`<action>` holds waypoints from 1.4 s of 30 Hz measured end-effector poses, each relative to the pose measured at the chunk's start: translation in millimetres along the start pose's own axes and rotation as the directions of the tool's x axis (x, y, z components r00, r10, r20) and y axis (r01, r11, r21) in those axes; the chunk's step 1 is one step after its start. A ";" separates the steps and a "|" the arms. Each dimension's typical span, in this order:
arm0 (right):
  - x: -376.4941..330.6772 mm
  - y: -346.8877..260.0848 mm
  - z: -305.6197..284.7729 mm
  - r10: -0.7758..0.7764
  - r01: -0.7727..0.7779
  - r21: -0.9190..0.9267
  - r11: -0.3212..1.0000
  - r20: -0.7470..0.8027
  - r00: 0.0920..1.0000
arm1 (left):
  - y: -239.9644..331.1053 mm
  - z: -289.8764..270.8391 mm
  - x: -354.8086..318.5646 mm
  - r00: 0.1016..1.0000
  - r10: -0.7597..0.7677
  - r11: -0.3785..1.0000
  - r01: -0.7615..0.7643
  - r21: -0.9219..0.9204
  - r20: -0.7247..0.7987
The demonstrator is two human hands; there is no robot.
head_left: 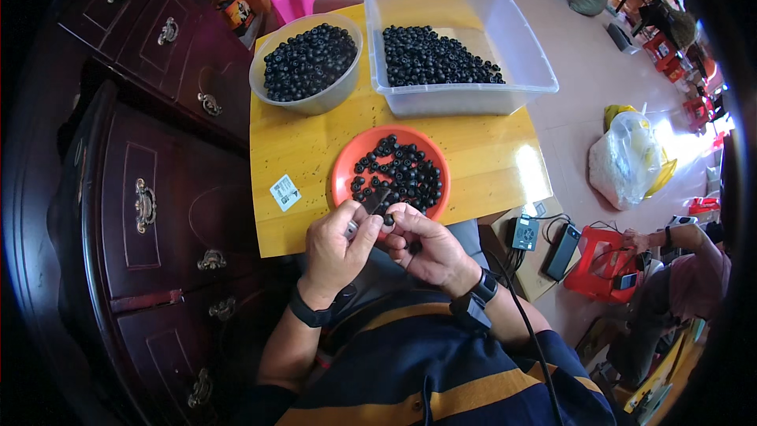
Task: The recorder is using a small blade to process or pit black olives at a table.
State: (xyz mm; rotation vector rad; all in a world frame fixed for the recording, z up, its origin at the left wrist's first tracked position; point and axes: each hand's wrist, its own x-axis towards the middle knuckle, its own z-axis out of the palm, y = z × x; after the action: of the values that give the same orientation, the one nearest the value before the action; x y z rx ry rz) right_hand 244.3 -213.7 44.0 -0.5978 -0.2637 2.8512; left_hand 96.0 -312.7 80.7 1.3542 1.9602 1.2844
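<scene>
Both my hands meet at the near rim of an orange-red plate [341, 159] that holds many small black round parts, some showing a hole. My left hand [335, 248] is closed around a small flat-bladed tool [377, 199], its dark blade pointing out over the plate. Between the thumb and fingertips of my right hand [430, 252] is one black round part [388, 220], touching or very near my left thumb. Something dark also shows lower in the right hand's curled fingers. The tool's handle is mostly hidden by my left fingers.
Behind the plate on the yellow table [296, 142] stand a round translucent tub [315, 102] and a clear rectangular bin [465, 99], both holding black parts. A white label [285, 192] lies at left. Dark drawers [150, 205] border the left side; a co-worker's arm [670, 237] shows at right.
</scene>
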 end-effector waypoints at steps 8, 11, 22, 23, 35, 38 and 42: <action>6.7 -1.1 7.2 -0.006 0.005 -0.010 1.000 -0.056 0.998 | 10.8 -2.4 3.1 0.992 0.122 0.981 -0.117 0.156 -0.020; 8.3 -2.9 10.9 0.004 -0.005 -0.019 1.000 -0.075 0.997 | 9.2 -3.0 7.2 0.991 0.135 0.976 -0.130 0.176 -0.014; 17.8 1.2 17.2 -0.024 0.022 -0.016 1.000 -0.090 0.996 | -1.2 -14.5 11.7 0.993 0.113 0.958 -0.120 0.259 0.042; 19.4 2.0 17.3 -0.024 0.022 -0.018 1.000 -0.088 0.996 | -0.6 -15.2 12.8 0.991 0.126 0.960 -0.130 0.250 0.034; 27.3 0.5 37.5 -0.043 0.044 0.001 0.999 -0.066 0.997 | 9.7 -29.5 18.4 0.993 0.115 0.984 -0.112 0.135 -0.010; 28.1 -5.3 41.1 -0.031 0.030 -0.032 0.999 -0.016 0.999 | 16.0 -30.9 23.8 0.993 0.107 0.993 -0.105 0.054 -0.043; 26.6 -6.8 33.5 0.012 -0.011 0.030 0.999 -0.034 0.999 | 19.3 -42.5 38.1 0.983 0.141 0.978 -0.157 0.139 0.119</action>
State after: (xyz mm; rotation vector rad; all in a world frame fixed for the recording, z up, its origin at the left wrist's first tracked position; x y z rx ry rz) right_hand 208.0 -204.9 65.7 -0.6429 -0.2120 2.8480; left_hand 56.9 -295.9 123.3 1.6357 1.9422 1.1216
